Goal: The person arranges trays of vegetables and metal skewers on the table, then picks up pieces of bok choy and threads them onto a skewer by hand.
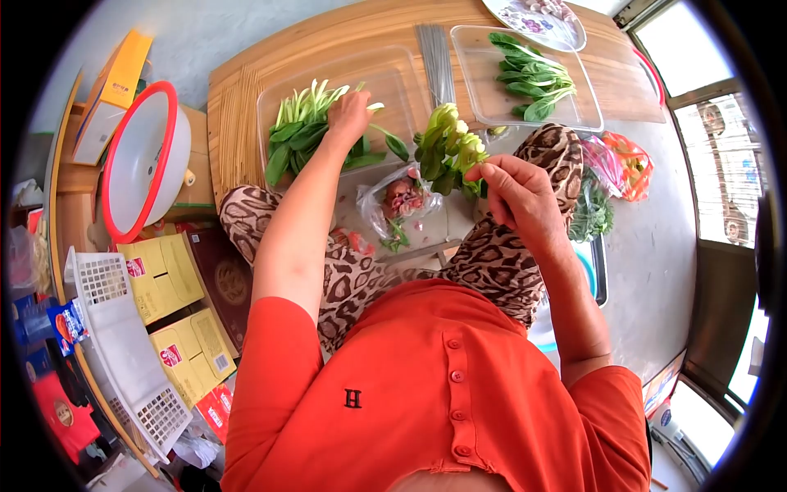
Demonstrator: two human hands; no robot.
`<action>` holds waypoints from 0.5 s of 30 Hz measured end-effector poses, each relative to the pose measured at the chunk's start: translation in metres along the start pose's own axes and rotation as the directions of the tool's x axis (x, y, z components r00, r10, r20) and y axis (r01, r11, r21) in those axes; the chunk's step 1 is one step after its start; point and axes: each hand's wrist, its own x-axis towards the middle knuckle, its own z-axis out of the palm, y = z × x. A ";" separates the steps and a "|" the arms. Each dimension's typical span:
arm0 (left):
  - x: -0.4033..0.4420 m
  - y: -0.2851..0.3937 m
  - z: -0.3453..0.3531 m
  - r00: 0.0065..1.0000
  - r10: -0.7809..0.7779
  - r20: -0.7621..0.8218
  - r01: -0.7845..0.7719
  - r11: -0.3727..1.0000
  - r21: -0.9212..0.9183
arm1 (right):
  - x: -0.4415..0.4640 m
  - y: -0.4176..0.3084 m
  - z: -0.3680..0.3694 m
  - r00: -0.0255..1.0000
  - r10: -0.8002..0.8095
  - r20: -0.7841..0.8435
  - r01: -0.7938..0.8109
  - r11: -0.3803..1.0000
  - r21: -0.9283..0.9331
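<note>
At the left plastic tray (407, 82), my left hand (350, 115) is closed on a leafy green stalk above the pile of greens (297, 138). My right hand (515, 190) is pinched at the edge of a bunch of pale green leafy vegetables (448, 148), which stands between the two trays near the table's front edge. A second clear tray (485, 102) on the right holds a smaller bunch of greens (534, 78). Thin metal skewers (434, 61) lie between the trays. Below the bunch is a plastic bag (385, 199) with reddish contents.
Wooden skewers (238, 123) line the table's left side. A floral plate (566, 34) is at the back right. Colourful bags (630, 164) sit at the right. At the left stand a red-rimmed basin (168, 164), a white basket (115, 320) and yellow boxes (168, 283).
</note>
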 end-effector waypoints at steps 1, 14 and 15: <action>0.001 -0.003 0.006 0.999 -0.016 0.032 0.013 0.996 0.089 | -0.001 0.000 -0.002 1.000 0.006 0.004 -0.006 1.000 0.002; -0.003 0.001 -0.063 0.968 -0.244 -0.051 0.119 0.632 -0.766 | 0.007 0.002 0.002 1.000 0.004 0.029 -0.005 1.000 0.018; -0.015 0.016 -0.079 0.968 -0.246 -0.058 0.116 0.634 -0.765 | 0.010 0.002 0.006 0.999 -0.009 0.039 0.008 1.000 0.027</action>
